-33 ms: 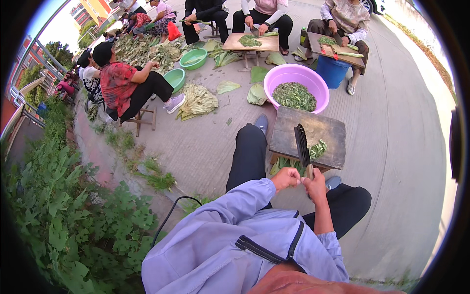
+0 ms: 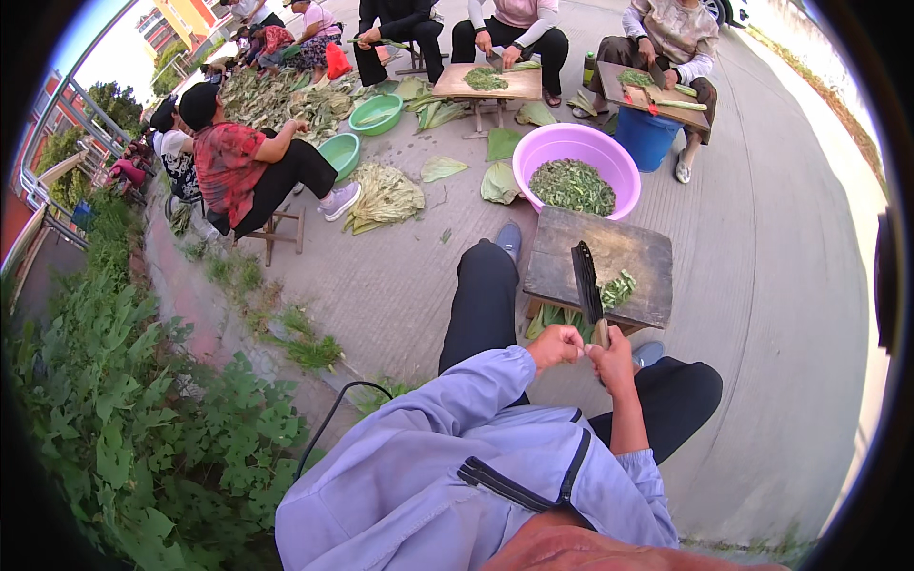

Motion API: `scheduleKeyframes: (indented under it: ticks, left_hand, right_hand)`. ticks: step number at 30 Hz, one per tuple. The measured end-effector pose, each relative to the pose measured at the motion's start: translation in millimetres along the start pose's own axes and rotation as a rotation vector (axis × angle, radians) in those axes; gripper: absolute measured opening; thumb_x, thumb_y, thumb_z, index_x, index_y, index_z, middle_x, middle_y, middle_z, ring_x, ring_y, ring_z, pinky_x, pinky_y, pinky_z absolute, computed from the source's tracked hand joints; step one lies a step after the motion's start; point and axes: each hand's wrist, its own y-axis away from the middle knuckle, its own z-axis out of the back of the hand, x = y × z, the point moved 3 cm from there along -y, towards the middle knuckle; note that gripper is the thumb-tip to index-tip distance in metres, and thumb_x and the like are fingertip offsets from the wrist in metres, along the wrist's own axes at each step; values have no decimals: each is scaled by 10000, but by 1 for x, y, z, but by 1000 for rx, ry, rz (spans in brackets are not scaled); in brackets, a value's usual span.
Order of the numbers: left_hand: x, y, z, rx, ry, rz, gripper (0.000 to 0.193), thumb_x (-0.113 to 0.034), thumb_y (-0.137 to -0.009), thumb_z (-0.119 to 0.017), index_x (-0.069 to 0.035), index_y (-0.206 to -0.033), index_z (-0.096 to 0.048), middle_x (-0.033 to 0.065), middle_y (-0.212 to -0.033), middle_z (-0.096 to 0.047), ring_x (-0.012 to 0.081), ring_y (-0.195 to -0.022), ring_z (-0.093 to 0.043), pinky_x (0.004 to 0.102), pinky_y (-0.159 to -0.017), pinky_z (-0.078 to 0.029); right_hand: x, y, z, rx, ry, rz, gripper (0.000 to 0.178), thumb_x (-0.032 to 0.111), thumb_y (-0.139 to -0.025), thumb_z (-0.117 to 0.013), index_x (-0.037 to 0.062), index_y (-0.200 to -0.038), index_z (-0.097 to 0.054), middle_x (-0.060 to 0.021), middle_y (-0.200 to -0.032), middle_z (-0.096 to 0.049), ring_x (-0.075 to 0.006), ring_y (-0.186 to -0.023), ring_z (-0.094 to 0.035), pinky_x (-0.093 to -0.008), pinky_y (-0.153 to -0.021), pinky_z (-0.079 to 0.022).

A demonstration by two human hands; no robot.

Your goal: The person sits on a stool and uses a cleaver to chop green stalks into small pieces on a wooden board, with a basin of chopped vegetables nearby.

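Note:
My right hand (image 2: 614,360) is closed round the wooden handle of a dark-bladed kitchen knife (image 2: 586,281). The blade points away from me, over the wooden chopping board (image 2: 562,249). Fingers curled in a pinch, my left hand (image 2: 557,348) meets my right thumb just short of the board's near edge. Whatever may be between those fingertips is too small to make out. Chopped green leaf stalks (image 2: 618,289) lie on the board, right of the blade. Beyond the board stands a purple basin (image 2: 526,169) with a heap of chopped greens (image 2: 573,187) in it.
Long green leaves (image 2: 556,318) show under my board. Loose leaves and a pile of pale leaves (image 2: 386,197) lie on the pavement, near two green basins (image 2: 340,152). Co-workers chop at a board (image 2: 514,84) and at another over a blue bucket (image 2: 645,141). Bushes (image 2: 143,428) grow at left.

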Motion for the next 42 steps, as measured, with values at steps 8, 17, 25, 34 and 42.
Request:
scheduleKeyframes:
  ticks: [8, 17, 25, 34, 42]
  left_hand:
    - [16, 7, 18, -46, -73, 30, 109, -40, -873, -782, -10, -912, -685, 40, -792, -686, 122, -690, -645, 305, -637, -531]
    - [17, 18, 37, -113, -110, 85, 101, -66, -896, -773, -32, -924, -682, 44, -830, -707, 130, -728, -659, 302, -681, -519]
    - [25, 19, 35, -134, -90, 78, 101, -60, -876, -775, -34, -912, -684, 47, -813, -707, 129, -683, -657, 304, -629, -526]
    - [23, 19, 33, -135, -62, 81, 95, -62, -881, -771, -39, -910, -684, 28, -795, -680, 117, -672, -632, 294, -607, -501]
    - [24, 13, 38, -210, -62, 90, 101, -66, -885, -769, -42, -912, -675, 25, -785, -670, 114, -666, -627, 296, -594, -487]
  right_hand:
    - [-12, -4, -10, 54, -34, -64, 207, 53, -881, -720, 43, -988, -543, -4, -676, -540, -83, -491, -523, -280, -402, -412]
    - [-36, -3, -13, 52, -148, -141, 212, 71, -888, -730, 46, -981, -541, -19, -687, -569, -88, -485, -526, -274, -393, -393]
    - [-42, -3, -20, 12, -136, -155, 215, 75, -876, -721, 35, -961, -528, -19, -652, -534, -101, -460, -510, -289, -371, -371]
    - [-46, -9, -25, 34, -96, -167, 198, 89, -897, -722, 40, -939, -534, -39, -658, -582, -104, -462, -525, -289, -384, -398]
    - [-37, -35, -23, 71, 24, -193, 215, 97, -896, -722, 16, -969, -537, -40, -642, -555, -118, -460, -533, -309, -389, -421]
